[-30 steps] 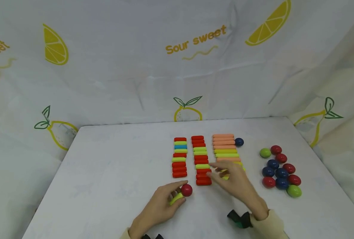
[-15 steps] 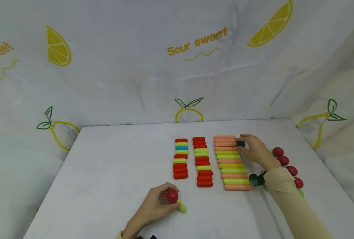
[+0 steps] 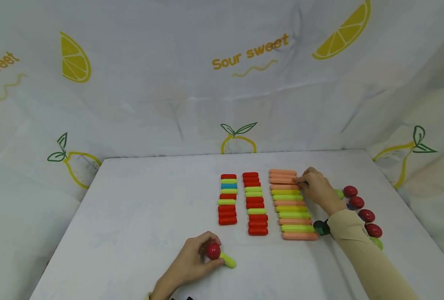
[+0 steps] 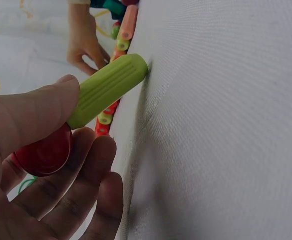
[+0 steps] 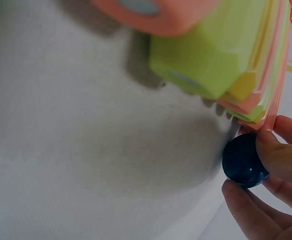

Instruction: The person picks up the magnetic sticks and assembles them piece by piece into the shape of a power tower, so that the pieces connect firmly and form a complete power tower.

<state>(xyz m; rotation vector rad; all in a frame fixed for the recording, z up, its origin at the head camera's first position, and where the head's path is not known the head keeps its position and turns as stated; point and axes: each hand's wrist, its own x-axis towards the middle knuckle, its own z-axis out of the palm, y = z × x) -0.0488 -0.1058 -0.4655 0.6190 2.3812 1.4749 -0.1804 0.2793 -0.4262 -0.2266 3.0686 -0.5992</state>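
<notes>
My left hand [image 3: 191, 258] is low in the middle of the head view. It holds a short ridged lime-green stick [image 4: 111, 87] with a red ball [image 4: 46, 152] at its inner end. In the left wrist view the thumb lies where stick and ball meet, and the stick points away from the hand, close over the table. My right hand [image 3: 317, 189] is at the far right end of the long peach sticks [image 3: 283, 181]. Its thumb and fingers pinch a dark blue ball [image 5: 243, 160] beside the stick ends; the hand mostly hides this ball in the head view.
Short red, lime and blue sticks lie in a left column [image 3: 227, 196] and a middle column [image 3: 254, 200]. Longer peach, yellow and lime sticks form a right column [image 3: 292, 209]. Red balls [image 3: 366, 215] and a lime ball [image 3: 376, 243] lie right, partly behind the right sleeve [image 3: 357, 237].
My right hand has moved from the middle column up and right to the blue ball and pinches it. My left hand has drawn slightly left and turned the lime-green stick to point outward.
</notes>
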